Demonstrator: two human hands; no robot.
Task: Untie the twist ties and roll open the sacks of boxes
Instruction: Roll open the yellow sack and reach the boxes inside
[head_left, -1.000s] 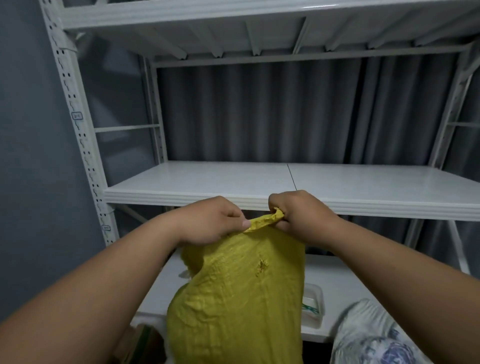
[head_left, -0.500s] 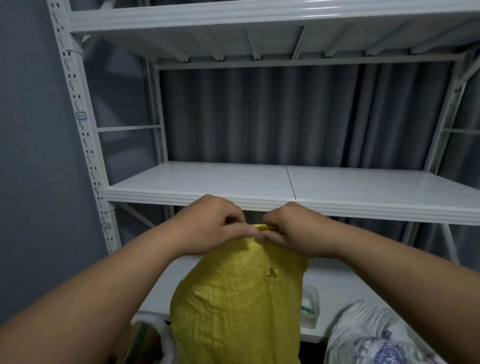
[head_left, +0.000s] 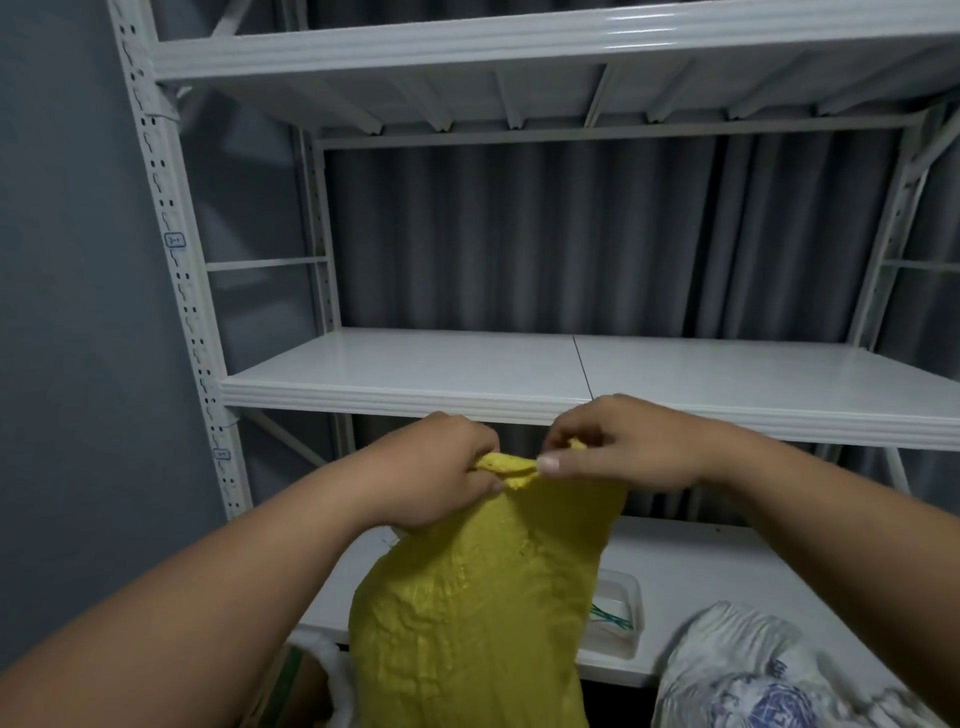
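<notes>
Yellow woven sack (head_left: 467, 613) stands upright before the shelving, its bunched mouth pinched between both hands: left hand (head_left: 436, 470) curled round the neck, right hand (head_left: 618, 447) nipping the gathered tip. No tie is visible. Best to hold the neck steady and spread the mouth evenly before rolling it down.

We see two bare forearms reaching in from the bottom corners, with no sleeve, watch or band on either as far as the edge lets us look. The left hand (head_left: 441, 467) and right hand (head_left: 623, 447) wear no gloves and, so far as the soft focus lets us judge, no rings. One short, pale, trimmed nail shows on the right thumb (head_left: 549, 464). Both wrists are broad and rounded.
</notes>
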